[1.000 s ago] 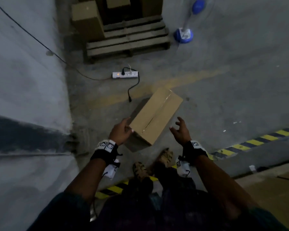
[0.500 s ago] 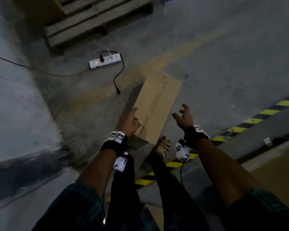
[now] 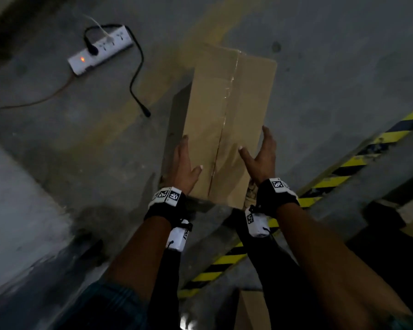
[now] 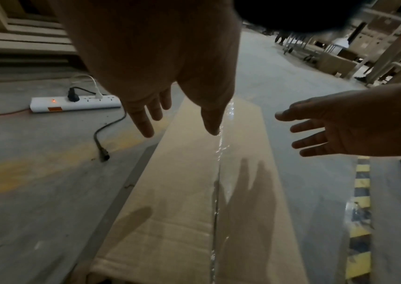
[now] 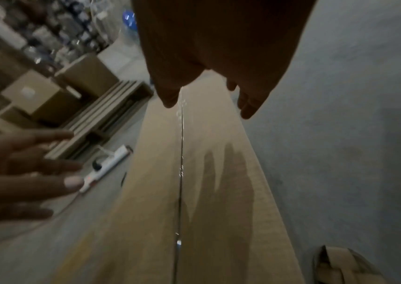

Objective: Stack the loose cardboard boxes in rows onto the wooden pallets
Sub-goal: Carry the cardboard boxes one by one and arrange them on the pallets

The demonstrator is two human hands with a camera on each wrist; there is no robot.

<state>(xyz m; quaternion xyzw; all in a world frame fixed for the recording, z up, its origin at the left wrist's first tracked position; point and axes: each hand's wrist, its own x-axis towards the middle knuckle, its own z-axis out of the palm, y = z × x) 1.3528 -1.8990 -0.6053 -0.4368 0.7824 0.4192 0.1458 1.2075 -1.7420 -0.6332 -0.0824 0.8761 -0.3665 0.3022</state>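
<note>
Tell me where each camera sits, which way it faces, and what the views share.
Head: looks down at the cardboard box on the floor; both forearms, left hand, right hand show.
Left wrist: looks along open fingers; the other hand shows.
Right wrist: likewise, toward the wooden pallet.
All three share the box and power strip.

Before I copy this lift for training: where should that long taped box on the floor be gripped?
By its two long side faces near the close end, one hand from each side. The cardboard box lies lengthwise away; left hand and right hand already flank it, open.
</note>
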